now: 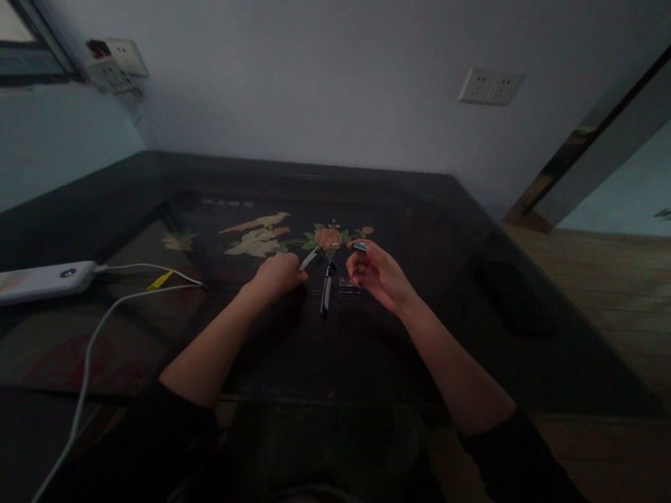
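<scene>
Grey strip [309, 259] sits pinched in the left hand [277, 273] over the table [322, 364]; rightward lie a dark handle [326, 293] and small case [349, 290], then the right hand [377, 273] pinches a green piece [360, 246]; handling both seems the step, the next move calling for steady fingertips

Tilted pale tool [309, 259], small green piece [360, 246]
</scene>
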{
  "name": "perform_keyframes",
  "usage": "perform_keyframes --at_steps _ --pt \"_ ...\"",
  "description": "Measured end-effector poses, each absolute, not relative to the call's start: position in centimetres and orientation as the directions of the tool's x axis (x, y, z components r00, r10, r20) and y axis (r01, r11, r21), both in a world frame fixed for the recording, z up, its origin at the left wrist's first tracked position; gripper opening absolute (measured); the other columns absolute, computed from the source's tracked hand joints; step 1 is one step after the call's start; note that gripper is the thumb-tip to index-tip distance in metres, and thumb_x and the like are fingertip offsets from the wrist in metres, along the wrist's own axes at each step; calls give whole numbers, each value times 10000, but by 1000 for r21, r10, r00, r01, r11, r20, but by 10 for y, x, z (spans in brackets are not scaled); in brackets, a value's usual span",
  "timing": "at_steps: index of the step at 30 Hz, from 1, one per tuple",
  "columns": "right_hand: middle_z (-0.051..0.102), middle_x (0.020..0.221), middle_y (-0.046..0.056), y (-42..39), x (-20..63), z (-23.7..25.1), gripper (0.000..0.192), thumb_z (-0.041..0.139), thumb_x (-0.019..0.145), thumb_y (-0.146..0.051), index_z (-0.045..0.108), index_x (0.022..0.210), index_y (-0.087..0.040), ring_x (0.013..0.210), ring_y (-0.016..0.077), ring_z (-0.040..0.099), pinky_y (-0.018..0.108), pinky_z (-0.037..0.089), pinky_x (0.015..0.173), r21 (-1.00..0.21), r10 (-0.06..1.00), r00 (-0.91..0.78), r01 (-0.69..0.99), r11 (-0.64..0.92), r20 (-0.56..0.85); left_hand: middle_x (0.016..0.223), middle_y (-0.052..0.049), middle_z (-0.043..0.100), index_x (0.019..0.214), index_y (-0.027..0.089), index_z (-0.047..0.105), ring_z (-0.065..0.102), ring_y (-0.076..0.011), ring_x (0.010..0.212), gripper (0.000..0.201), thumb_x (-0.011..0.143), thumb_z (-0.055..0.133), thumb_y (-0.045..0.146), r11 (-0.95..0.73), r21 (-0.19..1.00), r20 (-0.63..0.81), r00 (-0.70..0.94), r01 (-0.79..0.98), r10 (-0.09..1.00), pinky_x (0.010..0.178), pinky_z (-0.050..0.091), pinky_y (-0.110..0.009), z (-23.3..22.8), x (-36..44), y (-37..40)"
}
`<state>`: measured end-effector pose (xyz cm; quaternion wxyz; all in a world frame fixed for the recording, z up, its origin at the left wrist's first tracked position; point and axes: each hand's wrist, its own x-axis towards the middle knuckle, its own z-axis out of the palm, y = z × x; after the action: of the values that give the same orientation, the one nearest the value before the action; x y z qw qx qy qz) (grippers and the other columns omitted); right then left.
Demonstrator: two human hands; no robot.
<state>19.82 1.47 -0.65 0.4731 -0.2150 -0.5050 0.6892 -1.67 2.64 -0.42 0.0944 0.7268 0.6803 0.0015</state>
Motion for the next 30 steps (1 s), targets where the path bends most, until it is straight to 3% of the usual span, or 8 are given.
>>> perform_keyframes --at_steps 5,9,12,16,20,24,30 --pt "613 675 -2 14 198 -7 398 662 791 -530 582 983 -191 561 101 535 231 421 504 -899 878 -446 -436 -41 176 704 -111 689 865 122 659 622 -172 623 262 901 428 239 -47 341 -53 69 939 996 615 417 -266 -9 -21 32" --pt "602 677 2 15 199 -6 389 650 806 -522 585 998 -190 562 103 532 237 413 509 -905 877 -442 -425 -19 189 745 -87 663 855 141 645 579 -169 668 244 909 447 272 -123 392 107 87 912 990 607 357 -264 -8 -21 34" --pt "591 667 0 16 200 -6 379 626 825 -520 584 1001 -187 560 104 530 239 398 505 -907 887 -415 -421 13 205 709 -58 613 852 149 653 536 -160 649 314 936 402 318 -175 523 204 77 834 976 604 336 -264 -4 -19 35" --pt "583 649 -12 17 201 -5 401 622 819 -533 577 1018 -188 542 101 515 242 386 499 -906 906 -362 -419 52 219 578 11 454 821 148 612 419 -118 537 357 957 339 334 -253 790 241 96 559 966 545 300 -241 0 -9 33" --pt "575 625 -30 19 203 -2 370 634 814 -508 570 1020 -207 527 97 499 234 377 486 -892 922 -281 -434 126 266 563 50 351 721 173 470 311 -80 476 348 932 403 441 -226 956 178 243 187 954 470 242 -211 -4 11 19" --pt "576 598 -36 20 204 0 345 651 807 -482 569 1000 -207 513 94 491 221 370 472 -864 927 -204 -465 192 315 552 81 284 772 179 464 245 -58 433 388 890 465 548 -55 998 47 397 9 916 425 186 -190 -9 31 2" --pt "560 577 -43 22 205 1 386 669 784 -519 581 980 -199 497 94 480 223 363 457 -861 930 -144 -447 243 338 542 95 263 887 177 503 202 -50 411 422 863 490 598 -16 997 47 410 -79 911 398 136 -179 -15 37 1"
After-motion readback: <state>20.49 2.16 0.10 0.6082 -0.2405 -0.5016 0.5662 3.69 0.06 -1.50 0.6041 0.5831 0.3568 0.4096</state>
